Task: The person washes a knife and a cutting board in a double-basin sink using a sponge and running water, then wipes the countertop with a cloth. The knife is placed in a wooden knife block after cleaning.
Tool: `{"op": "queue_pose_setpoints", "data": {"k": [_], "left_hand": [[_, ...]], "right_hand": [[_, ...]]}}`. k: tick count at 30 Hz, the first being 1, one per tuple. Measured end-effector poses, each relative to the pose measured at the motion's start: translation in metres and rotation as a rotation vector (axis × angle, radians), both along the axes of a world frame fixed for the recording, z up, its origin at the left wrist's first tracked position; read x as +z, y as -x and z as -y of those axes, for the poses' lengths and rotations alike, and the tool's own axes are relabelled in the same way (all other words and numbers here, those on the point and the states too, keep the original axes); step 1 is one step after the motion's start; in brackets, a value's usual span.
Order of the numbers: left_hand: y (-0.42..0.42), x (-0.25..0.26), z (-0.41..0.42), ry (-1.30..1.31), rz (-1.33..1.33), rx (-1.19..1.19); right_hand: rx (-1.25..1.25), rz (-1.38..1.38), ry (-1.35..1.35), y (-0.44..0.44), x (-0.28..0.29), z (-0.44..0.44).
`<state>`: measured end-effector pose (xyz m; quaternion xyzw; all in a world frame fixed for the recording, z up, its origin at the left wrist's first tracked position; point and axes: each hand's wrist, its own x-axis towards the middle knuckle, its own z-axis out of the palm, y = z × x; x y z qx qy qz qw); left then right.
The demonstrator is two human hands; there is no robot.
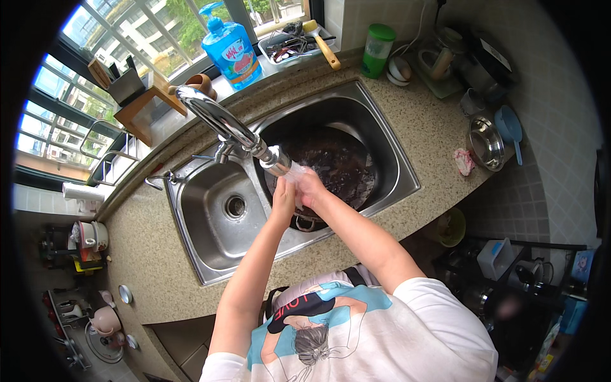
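Observation:
Both hands are together under the stream from the chrome faucet (pixel 276 161), above the right basin of a stainless steel double sink (pixel 405 184). My left hand (pixel 284 198) is on the left side of the stream with its fingers straight. My right hand (pixel 310 186) faces it, with water running over the palm. I see no object between them, though splashing water partly hides the palms. Below the hands, a large dark pan (pixel 334 164) with a metal loop handle (pixel 305 223) fills much of the basin. Water wets its dark, stained surface.
The left basin (pixel 215 210) shows its drain. On the window ledge stand a blue pump bottle (pixel 233 55), a tray of utensils (pixel 291 45) and a wooden-handled brush (pixel 324 47). To the right are a green-lidded container (pixel 377 50), a crumpled cloth (pixel 463 161) and a steel bowl (pixel 486 143).

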<state>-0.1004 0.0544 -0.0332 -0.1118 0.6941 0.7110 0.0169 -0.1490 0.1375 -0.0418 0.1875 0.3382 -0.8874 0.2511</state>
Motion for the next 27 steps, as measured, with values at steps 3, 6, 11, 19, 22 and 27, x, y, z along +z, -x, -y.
{"op": "queue_pose_setpoints", "data": {"k": [3,6,11,19,22,27], "left_hand": [[0.011,0.009,-0.002,-0.315,0.298,0.04],[0.016,0.009,-0.005,-0.511,0.482,0.04],[0.01,0.016,-0.016,-0.694,0.615,0.055],[0.025,-0.004,0.009,-0.798,0.483,0.049],[0.025,-0.013,0.004,-0.629,0.332,-0.04],[0.026,-0.015,0.009,-0.786,0.293,0.06]], "right_hand": [[0.005,0.058,-0.129,-0.006,0.018,-0.001],[-0.066,0.11,-0.195,-0.005,0.016,0.001],[-0.119,0.012,-0.354,-0.002,-0.002,0.002],[-0.075,-0.404,-0.525,-0.023,-0.01,0.009],[0.137,-0.708,-0.94,-0.019,-0.021,0.003],[0.239,-0.622,-0.979,-0.033,-0.017,-0.008]]}}
